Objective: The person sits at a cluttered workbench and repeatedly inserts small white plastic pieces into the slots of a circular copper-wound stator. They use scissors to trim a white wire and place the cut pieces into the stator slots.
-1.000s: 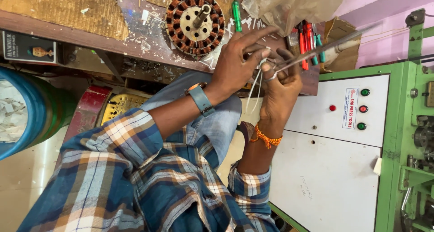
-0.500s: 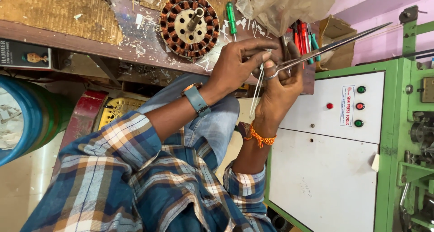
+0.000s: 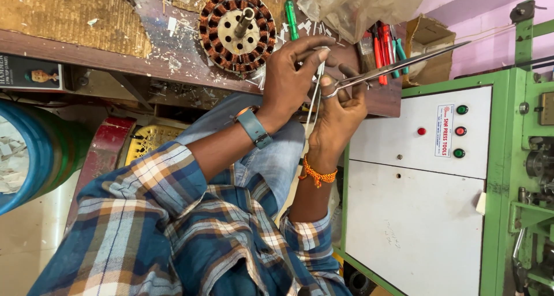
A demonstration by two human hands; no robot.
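Here the right hand [image 3: 340, 108] grips scissors [image 3: 398, 65]; left hand [image 3: 291, 71] pinches strip [image 3: 314, 94].

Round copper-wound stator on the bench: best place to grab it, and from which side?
Grip the round copper-wound stator across its outer rim, coming down from above. It lies flat on the wooden bench, its central steel shaft sticks up, and the windings look easy to damage.

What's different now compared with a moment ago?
Very little. The left hand and right hand have drifted slightly toward the workbench, the long scissors tilting a touch with them. The left hand still pinches the thin white strips, the right still grips the scissors. The copper-wound stator stayed put.
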